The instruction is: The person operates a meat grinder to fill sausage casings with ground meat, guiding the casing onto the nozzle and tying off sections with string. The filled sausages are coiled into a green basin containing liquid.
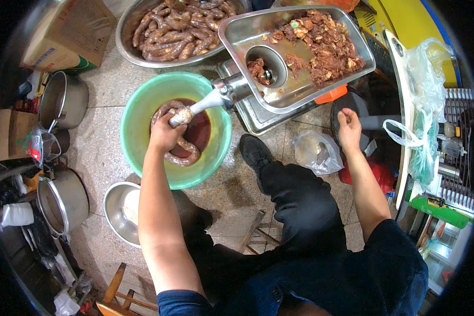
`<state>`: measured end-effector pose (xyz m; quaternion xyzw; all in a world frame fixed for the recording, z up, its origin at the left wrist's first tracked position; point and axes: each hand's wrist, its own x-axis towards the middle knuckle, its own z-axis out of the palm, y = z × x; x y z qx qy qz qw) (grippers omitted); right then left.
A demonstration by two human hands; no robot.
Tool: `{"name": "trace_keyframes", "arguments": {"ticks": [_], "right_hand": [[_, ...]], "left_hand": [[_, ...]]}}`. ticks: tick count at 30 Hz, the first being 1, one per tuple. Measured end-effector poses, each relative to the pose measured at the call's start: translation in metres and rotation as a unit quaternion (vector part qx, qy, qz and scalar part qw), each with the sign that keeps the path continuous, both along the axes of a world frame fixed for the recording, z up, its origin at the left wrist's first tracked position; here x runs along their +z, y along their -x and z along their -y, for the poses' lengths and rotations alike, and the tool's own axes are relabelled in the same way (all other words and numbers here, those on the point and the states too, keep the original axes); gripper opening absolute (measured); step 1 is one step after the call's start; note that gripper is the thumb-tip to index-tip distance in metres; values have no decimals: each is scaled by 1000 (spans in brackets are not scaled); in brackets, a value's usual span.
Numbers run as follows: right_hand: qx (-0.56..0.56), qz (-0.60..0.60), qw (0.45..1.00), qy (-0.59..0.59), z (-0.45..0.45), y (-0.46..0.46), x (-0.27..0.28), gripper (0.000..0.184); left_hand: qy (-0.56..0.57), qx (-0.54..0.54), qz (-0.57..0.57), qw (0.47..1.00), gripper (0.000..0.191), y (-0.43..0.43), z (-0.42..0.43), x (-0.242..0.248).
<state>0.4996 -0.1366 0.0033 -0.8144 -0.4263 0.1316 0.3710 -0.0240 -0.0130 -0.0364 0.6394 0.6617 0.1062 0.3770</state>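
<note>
My left hand [166, 134] grips the sausage casing where it bunches on the metal stuffing tube [207, 101] of a meat grinder. From there a filled sausage [186, 156] curls down into a green plastic basin [134, 98], over dark reddish liquid. To the right, my right hand [349, 128] hangs in the air with its fingers loosely curled and nothing visible in them. Seasoned chopped meat [328, 47] is heaped at the far right side of the grinder's steel tray [276, 103]. More meat sits in the round feed opening [274, 59].
A steel basin [122, 51] of filled sausages stands behind the green one. Near my left arm is a steel bowl [112, 205]. Steel pots [77, 94] and a cardboard box [75, 31] line the left. A plastic bag [318, 152] lies beside my shoe [254, 152].
</note>
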Motion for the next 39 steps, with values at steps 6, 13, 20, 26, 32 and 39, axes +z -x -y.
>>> {"name": "trace_keyframes", "arguments": {"ticks": [6,13,20,26,32,39], "right_hand": [[73,-160,984,-38,16,65,49,16],[206,-209,946,-138,-19,156,140,16],[472,-114,873,49,-37,223,185,14],[642,93,717,256,-41,256,159,22],[555,-28,819,145,-32,231,162,22],[541,-4,836,89,-15,217,176,18]], "left_hand": [[26,15,36,999,49,-1,-1,2],[8,12,16,1000,39,0,-5,-8],[3,0,55,999,40,2,-8,-13],[68,42,94,992,36,20,-3,3],[21,-18,72,997,38,1,-12,3],[-61,-41,-31,997,48,-7,-12,-8]]}}
